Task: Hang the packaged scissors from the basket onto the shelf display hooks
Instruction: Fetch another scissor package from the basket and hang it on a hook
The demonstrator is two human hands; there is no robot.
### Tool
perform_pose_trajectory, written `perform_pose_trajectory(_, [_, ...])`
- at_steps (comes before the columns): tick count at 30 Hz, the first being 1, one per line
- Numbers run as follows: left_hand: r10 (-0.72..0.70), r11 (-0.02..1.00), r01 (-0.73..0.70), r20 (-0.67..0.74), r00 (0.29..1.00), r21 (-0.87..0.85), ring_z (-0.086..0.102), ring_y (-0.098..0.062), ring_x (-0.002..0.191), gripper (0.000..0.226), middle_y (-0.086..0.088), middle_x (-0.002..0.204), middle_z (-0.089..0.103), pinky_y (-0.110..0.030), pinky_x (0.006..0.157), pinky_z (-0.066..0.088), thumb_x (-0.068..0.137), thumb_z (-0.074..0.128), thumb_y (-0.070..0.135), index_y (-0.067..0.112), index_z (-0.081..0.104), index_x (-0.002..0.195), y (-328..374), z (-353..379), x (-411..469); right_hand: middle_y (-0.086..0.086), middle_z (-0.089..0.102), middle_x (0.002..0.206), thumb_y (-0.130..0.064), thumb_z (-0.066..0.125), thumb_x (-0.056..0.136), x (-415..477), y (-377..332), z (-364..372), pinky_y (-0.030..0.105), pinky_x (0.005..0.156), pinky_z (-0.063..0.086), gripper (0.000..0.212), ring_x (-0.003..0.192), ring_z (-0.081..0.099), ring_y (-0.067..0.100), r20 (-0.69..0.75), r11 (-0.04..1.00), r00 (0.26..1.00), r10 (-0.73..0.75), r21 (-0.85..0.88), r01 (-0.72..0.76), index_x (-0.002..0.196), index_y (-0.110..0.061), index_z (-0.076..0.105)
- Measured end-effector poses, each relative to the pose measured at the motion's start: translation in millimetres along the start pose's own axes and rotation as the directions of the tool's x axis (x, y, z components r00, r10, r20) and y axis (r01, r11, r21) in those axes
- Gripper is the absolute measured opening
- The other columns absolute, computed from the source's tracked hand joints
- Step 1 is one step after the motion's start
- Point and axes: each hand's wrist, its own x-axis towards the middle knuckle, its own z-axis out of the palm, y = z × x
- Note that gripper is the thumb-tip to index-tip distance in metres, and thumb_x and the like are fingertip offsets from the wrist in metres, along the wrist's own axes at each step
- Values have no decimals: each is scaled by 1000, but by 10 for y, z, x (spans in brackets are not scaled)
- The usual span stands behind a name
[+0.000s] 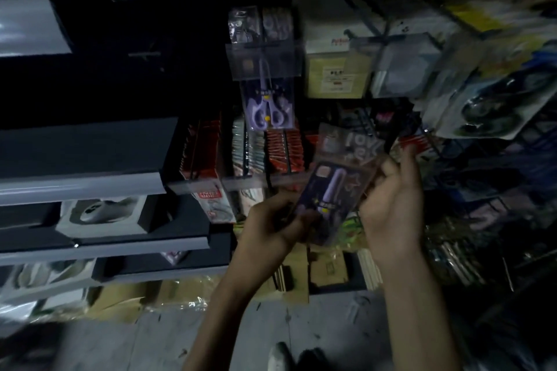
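A pack of purple scissors [330,190] is held tilted in front of the shelf. My left hand [271,226] grips its lower left edge. My right hand [391,205] holds the upper right side, fingers curled round the card. Higher up, another pack of purple scissors [268,99] hangs from a display hook [262,47] behind a clear price holder. The picture is dark and blurred. No basket is in view.
Grey shelves [81,184] with boxed goods stand at the left. Red packets [283,150] fill the row behind the held pack. A wire rack [452,135] with hanging packs is at the right. Cardboard boxes [295,274] lie on the floor below.
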Motion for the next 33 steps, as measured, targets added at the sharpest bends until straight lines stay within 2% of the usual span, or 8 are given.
perform_pose_trajectory(2, [-63,981,60,-11,998,-184,71,-32,80,13,-15,93,75,-44,68,57,98,70,15,6,74,107,43,51,-26,-6,75,118,-55,59,93,30,3,-107,38,84,52,47,116,68,17,81,999,996,46,-10,-45,129,-26,68])
perform_pose_trajectory(6, [-153,925,148,12,988,-351,70,-30,74,19,-17,91,75,-38,67,60,94,72,17,2,73,106,95,186,-111,1,76,111,-39,77,90,41,-48,-279,47,97,52,21,111,70,22,158,948,984,-77,-295,121,103,-23,74])
perform_pose_trajectory(9, [-181,927,179,26,983,-330,73,-42,92,23,-18,106,77,-50,78,61,95,70,18,5,72,113,128,242,-194,-2,77,101,-23,73,94,27,-78,-327,27,83,52,7,101,72,13,199,920,968,-155,-328,215,100,-18,72])
perform_pose_trajectory(15, [-100,972,77,-94,990,-223,73,-22,113,31,-4,122,75,-34,92,61,98,62,20,10,67,127,362,82,-199,-5,77,95,-17,74,94,-22,-151,-305,19,78,55,2,94,73,9,286,885,940,-186,-366,287,94,-19,74])
perform_pose_trajectory(19, [-51,984,13,-208,977,-180,75,-22,105,22,-5,110,78,-31,86,62,95,66,21,10,73,113,494,-4,-159,-5,77,91,-13,75,92,-83,-134,-286,17,76,54,4,88,73,7,344,898,920,-189,-317,304,93,-17,74])
perform_pose_trajectory(24, [12,991,-50,-291,957,-122,73,-38,97,14,-14,99,77,-49,87,59,98,67,16,4,74,101,529,-78,-152,-5,77,93,-16,75,92,-175,-118,-249,16,77,53,2,92,73,8,418,886,892,-172,-330,325,95,-17,75])
perform_pose_trajectory(28, [57,988,-96,-290,955,-123,75,-25,92,9,-6,94,78,-34,83,61,97,68,13,6,75,98,577,-117,-112,-5,76,87,-27,75,87,-196,-199,-204,13,73,51,11,86,72,6,430,883,878,-211,-302,360,91,-16,75])
perform_pose_trajectory(33, [88,979,-124,-218,972,-161,75,-32,95,17,-11,96,79,-39,82,61,96,68,17,2,73,102,645,-183,-8,-4,77,87,-24,74,91,-163,-245,-112,17,73,52,8,85,72,7,376,855,889,-262,-337,395,91,-16,77])
